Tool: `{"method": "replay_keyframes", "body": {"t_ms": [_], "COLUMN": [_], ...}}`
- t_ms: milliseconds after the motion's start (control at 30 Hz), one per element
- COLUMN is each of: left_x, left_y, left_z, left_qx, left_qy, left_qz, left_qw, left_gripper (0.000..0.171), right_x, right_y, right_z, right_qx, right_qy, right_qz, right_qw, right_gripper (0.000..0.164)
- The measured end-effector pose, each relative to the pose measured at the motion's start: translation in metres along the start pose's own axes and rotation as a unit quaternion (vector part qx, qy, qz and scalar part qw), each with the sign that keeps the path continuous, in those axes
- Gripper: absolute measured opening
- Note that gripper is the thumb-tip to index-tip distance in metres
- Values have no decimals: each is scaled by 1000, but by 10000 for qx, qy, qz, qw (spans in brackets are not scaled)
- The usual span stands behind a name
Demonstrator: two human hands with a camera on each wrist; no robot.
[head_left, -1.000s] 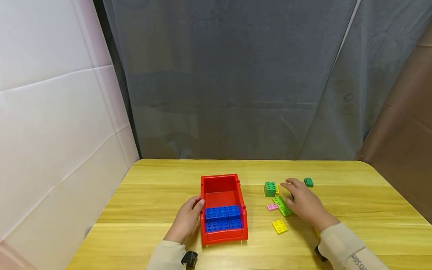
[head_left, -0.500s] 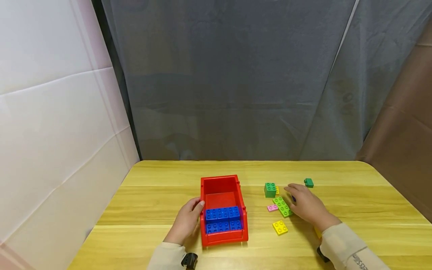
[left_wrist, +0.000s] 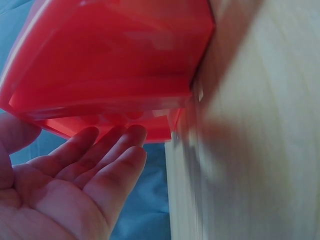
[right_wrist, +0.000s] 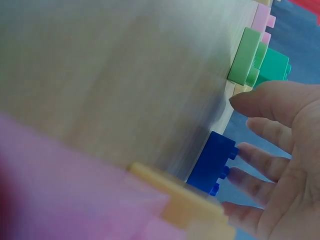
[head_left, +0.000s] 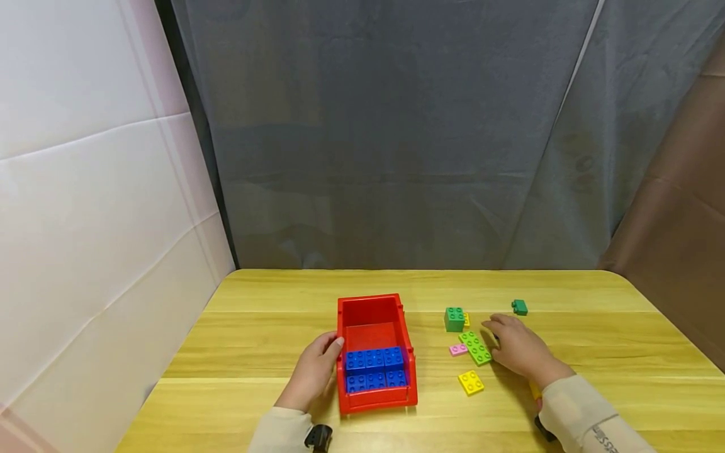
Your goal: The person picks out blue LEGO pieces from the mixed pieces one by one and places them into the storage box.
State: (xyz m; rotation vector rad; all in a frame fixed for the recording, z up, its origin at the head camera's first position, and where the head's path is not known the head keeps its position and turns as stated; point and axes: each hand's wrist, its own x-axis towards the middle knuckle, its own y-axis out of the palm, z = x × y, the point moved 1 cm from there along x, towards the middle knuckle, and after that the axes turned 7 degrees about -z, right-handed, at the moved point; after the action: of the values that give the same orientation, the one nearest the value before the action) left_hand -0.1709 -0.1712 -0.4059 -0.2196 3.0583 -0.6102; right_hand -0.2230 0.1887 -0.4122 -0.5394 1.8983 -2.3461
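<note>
A red plastic bin (head_left: 378, 395) stands on the table with several blue building bricks (head_left: 375, 360) in its front part. My left hand (head_left: 310, 370) holds the bin's left edge, thumb at the rim and fingers (left_wrist: 117, 175) along the outer side. My right hand (head_left: 520, 345) is over the table at the right, its fingers apart and loosely bent. In the right wrist view a single blue brick (right_wrist: 212, 162) sits by the fingertips; no grip on it shows. The head view mostly hides that brick behind the right hand.
Near the right hand lie a lime green brick (head_left: 475, 348), a pink brick (head_left: 458, 350), a yellow brick (head_left: 471, 382) and a green brick (head_left: 454, 319) with yellow behind it. Farther back is a dark green brick (head_left: 519, 307). A yellow piece (head_left: 535, 390) shows under the right wrist.
My right hand has shifted slightly right and toward me, uncovering more of the lime green brick. The left hand and the bin stay in place.
</note>
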Motion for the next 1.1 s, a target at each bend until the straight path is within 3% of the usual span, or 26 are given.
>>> {"method": "replay_keyframes", "body": {"t_ms": [633, 933, 1100], "left_x": [0, 1, 1], "left_y": [1, 0, 0], "left_z": [0, 1, 0], "left_qx": [51, 34, 15], "left_qy": [-50, -31, -18], "left_qz": [-3, 15, 10], "left_qw": [10000, 10000, 10000], "left_gripper": [42, 43, 42], "right_x": [4, 7, 12], "right_y": [1, -1, -4], "right_z": [-10, -13, -14], "right_qx": [-261, -274, -321], "right_qy": [43, -35, 1], "right_qz": [186, 37, 211], "right_qw": [9995, 9996, 9993], "right_gripper": [49, 38, 38]}}
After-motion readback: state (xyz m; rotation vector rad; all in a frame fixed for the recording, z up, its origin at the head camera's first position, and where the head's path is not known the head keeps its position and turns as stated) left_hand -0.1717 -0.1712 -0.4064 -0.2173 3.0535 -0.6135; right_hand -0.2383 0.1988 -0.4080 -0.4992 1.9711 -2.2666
